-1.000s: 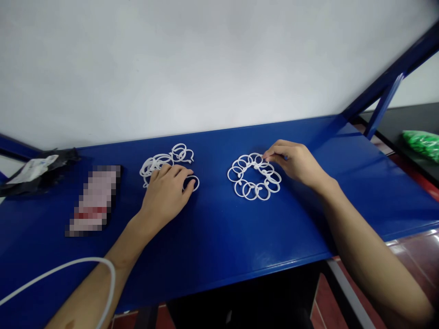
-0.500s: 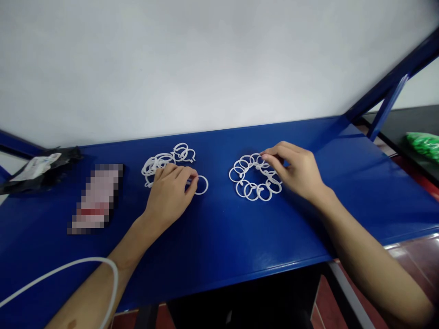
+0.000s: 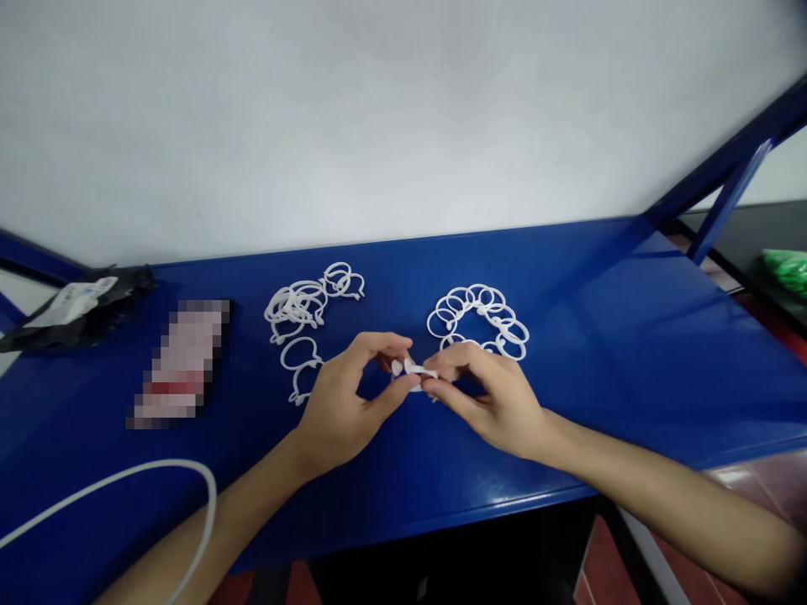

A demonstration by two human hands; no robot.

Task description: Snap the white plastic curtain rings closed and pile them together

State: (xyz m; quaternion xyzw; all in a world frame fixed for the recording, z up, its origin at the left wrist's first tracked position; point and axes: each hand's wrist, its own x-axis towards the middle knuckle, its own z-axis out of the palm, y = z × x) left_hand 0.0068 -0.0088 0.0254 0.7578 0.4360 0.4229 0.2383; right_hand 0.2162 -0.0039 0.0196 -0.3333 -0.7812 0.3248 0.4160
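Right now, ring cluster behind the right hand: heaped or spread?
Spread in a loop: white rings overlap around bare blue tabletop; right hand hides part of the near side.

White rings (image 3: pixel 515 330), blue table (image 3: pixel 391 496), pale grey wall (image 3: pixel 403 118).

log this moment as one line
right hand: pinching white ring | left hand: at same ring | ring circle: beyond right hand | ring pile: on blue table

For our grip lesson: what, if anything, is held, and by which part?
A white ring, in both hands. The right hand pinches its right side between thumb and fingertip; the left hand holds its left side, though fingers hide exactly where.
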